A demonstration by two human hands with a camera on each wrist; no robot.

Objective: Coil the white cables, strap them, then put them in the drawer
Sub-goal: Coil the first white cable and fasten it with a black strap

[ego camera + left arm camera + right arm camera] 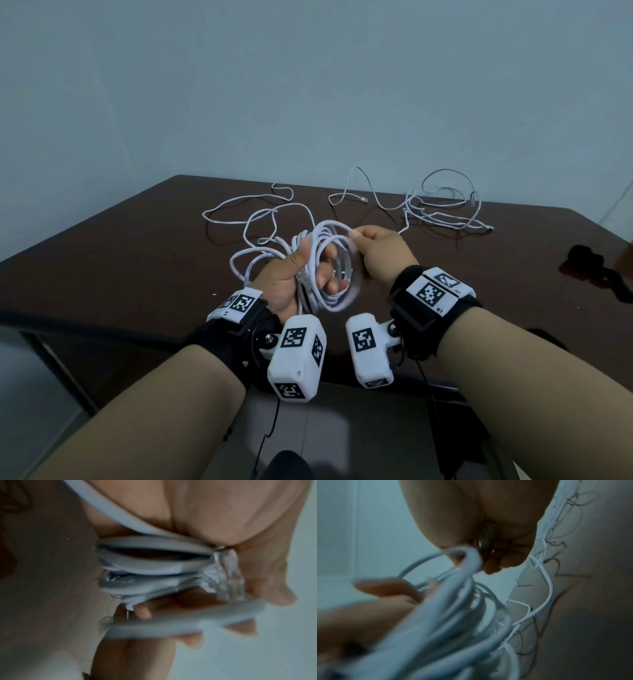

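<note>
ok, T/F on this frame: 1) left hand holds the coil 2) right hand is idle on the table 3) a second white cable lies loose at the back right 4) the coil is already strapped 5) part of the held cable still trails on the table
1) The left hand grips the coil. True.
2) The right hand is idle on the table. False: it pinches a loop at the top of the coil.
3) A second white cable lies loose at the back right. True.
4) The coil is already strapped. False: no strap shows on it.
5) The held cable's loose length lies on the table. True.
</note>
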